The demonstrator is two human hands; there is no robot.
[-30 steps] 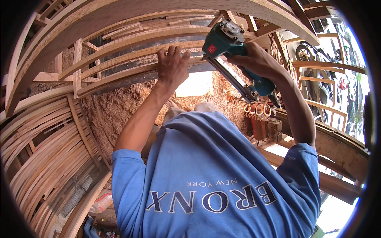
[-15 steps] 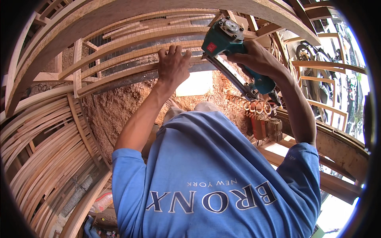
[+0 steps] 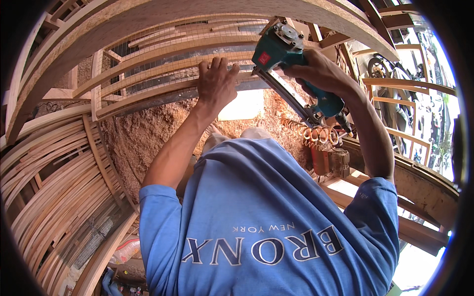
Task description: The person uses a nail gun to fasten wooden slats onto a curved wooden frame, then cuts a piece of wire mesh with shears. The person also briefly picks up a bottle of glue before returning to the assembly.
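Observation:
My right hand point(image 3: 321, 71) is closed round the handle of a teal air nail gun point(image 3: 277, 47). Its head points toward a wooden frame, and its long metal magazine slants back toward me. The nose meets the near side of the frame, though the exact contact is hidden. My left hand point(image 3: 217, 81) lies just left of the nail gun, its fingers hooked over the near rail of the mesh-covered wooden frame point(image 3: 163, 58). An orange coiled air hose point(image 3: 321, 133) hangs by the rear end of the nail gun's handle.
Thick curved wooden beams point(image 3: 148, 22) arch across the far side. Stacked thin wood strips point(image 3: 64, 192) fill the left. Sawdust point(image 3: 143, 138) covers the ground around my feet. A red cylindrical object point(image 3: 321, 162) stands at right, and a motorcycle point(image 3: 380, 69) is parked beyond it.
The nail gun and my right hand have shifted very slightly to the right. My left hand stays on the rail, almost unmoved.

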